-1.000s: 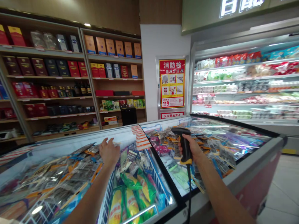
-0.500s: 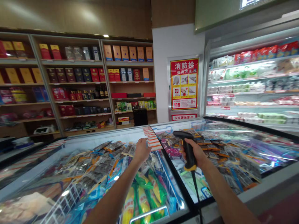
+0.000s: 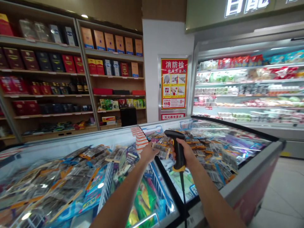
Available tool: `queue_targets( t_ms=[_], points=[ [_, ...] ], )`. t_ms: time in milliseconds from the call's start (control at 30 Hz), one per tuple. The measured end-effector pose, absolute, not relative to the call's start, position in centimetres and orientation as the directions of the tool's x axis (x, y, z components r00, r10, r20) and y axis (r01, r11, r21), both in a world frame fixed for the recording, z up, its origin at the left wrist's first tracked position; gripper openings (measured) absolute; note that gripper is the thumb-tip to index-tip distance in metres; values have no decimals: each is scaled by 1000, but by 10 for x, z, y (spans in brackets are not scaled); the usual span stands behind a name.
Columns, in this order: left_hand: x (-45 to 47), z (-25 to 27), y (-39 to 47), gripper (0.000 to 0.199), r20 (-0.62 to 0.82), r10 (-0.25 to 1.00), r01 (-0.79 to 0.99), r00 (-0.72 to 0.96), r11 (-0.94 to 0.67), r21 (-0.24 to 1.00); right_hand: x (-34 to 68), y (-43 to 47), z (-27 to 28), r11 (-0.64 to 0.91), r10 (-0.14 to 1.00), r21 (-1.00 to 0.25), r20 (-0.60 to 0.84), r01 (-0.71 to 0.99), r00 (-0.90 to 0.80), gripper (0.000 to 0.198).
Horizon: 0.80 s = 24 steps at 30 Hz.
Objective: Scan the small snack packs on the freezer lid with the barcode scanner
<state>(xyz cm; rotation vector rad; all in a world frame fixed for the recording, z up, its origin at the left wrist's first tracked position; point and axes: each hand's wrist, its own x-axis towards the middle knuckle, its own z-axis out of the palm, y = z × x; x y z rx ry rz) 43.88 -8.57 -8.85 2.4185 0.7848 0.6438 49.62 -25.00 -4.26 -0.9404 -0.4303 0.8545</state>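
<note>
My right hand [image 3: 186, 155] is wrapped around the handle of a black and yellow barcode scanner [image 3: 179, 153], held upright with its head to the left and its cable hanging down. My left hand [image 3: 149, 153] is closed just left of the scanner. A small flat packet with an orange edge [image 3: 163, 151] shows at its fingertips and seems pinched there; the hand hides part of it. Behind that hand, an orange-and-white striped sheet [image 3: 140, 139] lies by the black frame [image 3: 166, 182] of the chest freezer.
Many flat packets [image 3: 71, 177] fill the freezer's left side, with green and yellow bags [image 3: 142, 198] in a white wire basket [image 3: 158, 177]. More packets [image 3: 213, 155] lie under glass at the right. Boxed goods stand on shelves [image 3: 116, 77]; a lit refrigerated display [image 3: 249, 85] stands behind.
The view has swung to the right. A small packet now shows at my left fingertips, near the scanner, and my left hand has come closer to the scanner. My right hand keeps its grip.
</note>
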Motion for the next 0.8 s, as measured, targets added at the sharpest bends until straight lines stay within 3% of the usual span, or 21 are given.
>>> queue_targets(
  t_ms=[67, 133, 200, 267, 367, 600, 800],
  points=[
    [448, -90, -83, 47, 264, 648, 363, 715, -666, 652, 498, -251, -43, 294, 795, -844, -44, -447, 606, 23],
    [449, -89, -76, 44, 245, 673, 263, 698, -560, 786, 499, -252, -43, 272, 797, -851, -63, -450, 600, 24],
    [438, -84, -65, 37, 193, 737, 114, 648, -344, 932, 496, -252, -44, 250, 816, -853, -69, -457, 574, 24],
    [419, -77, -53, 26, 121, 812, -46, 571, -116, 992, 490, -250, -44, 222, 841, -856, -73, -466, 536, 25],
    [381, -66, -39, 12, 31, 892, -249, 451, 92, 964, 472, -243, -42, 155, 878, -864, -103, -480, 468, 28],
    [321, -66, -30, 14, -12, 938, -516, 347, 202, 832, 418, -222, -36, 61, 933, -866, -128, -497, 337, 28],
    [311, -73, -24, 13, -64, 950, -596, 304, 242, 766, 401, -209, -43, 18, 957, -863, -131, -505, 258, 25]
  ],
)
